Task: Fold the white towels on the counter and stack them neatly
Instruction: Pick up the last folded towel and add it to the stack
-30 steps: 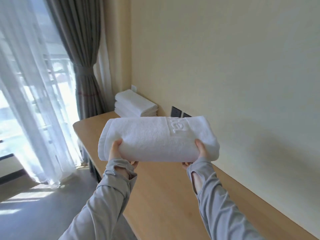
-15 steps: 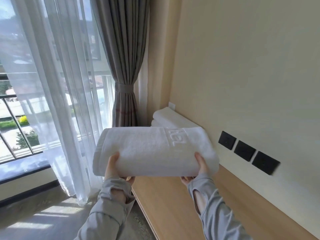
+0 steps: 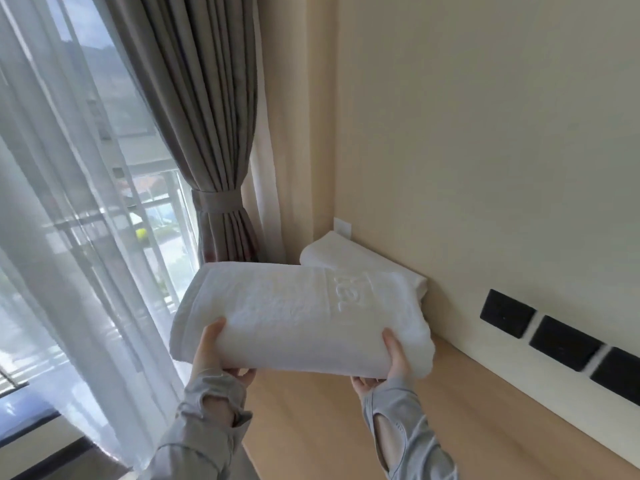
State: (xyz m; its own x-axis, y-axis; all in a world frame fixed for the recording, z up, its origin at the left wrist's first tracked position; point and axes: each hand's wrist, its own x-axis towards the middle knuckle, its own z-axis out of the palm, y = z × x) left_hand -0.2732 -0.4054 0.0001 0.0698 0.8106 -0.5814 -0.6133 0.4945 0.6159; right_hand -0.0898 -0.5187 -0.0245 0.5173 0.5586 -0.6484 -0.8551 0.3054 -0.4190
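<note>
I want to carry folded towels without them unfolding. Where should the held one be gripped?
Grip the folded towel near both short ends of its near long edge, coming from below: fingers under, thumbs on top, as the left hand and right hand do. It is wide and limp; one middle grip would likely let it sag.

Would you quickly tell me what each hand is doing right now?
Left hand: grips the folded towel, left end.
Right hand: grips its right end.
</note>
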